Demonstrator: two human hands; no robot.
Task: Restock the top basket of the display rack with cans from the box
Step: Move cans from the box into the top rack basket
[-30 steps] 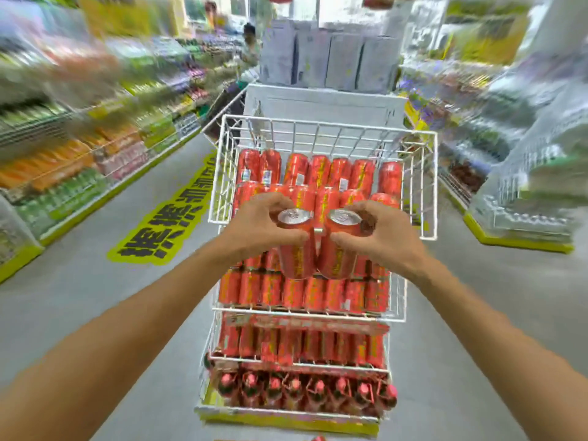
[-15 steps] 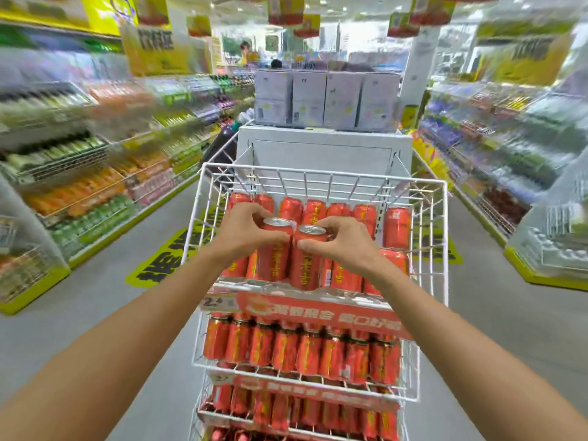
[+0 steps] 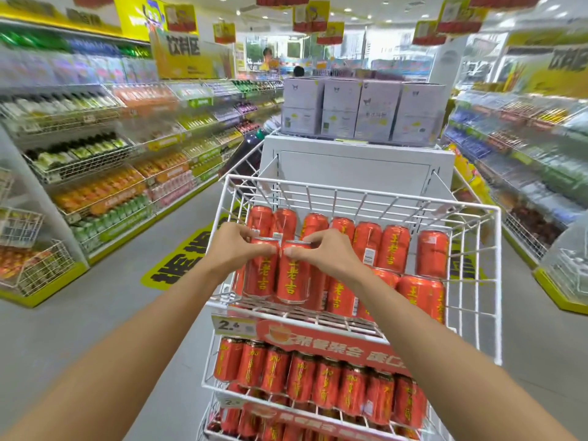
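Drink shelves point(image 3: 95, 186) are lining the left of the frame. Just left of centre, the left hand point(image 3: 234, 254) is pinching the left can point(image 3: 259, 275) by its top rim, fingers curled. Touching it, the right can point(image 3: 293, 278) is being pinched likewise by the right hand point(image 3: 327, 259). Both cans are standing upright in the front left of the top basket point(image 3: 499, 281), its wire wall rising at right.

Red cans point(image 3: 291, 275) w/ yellow lettering; white wire basket point(image 3: 471, 281).
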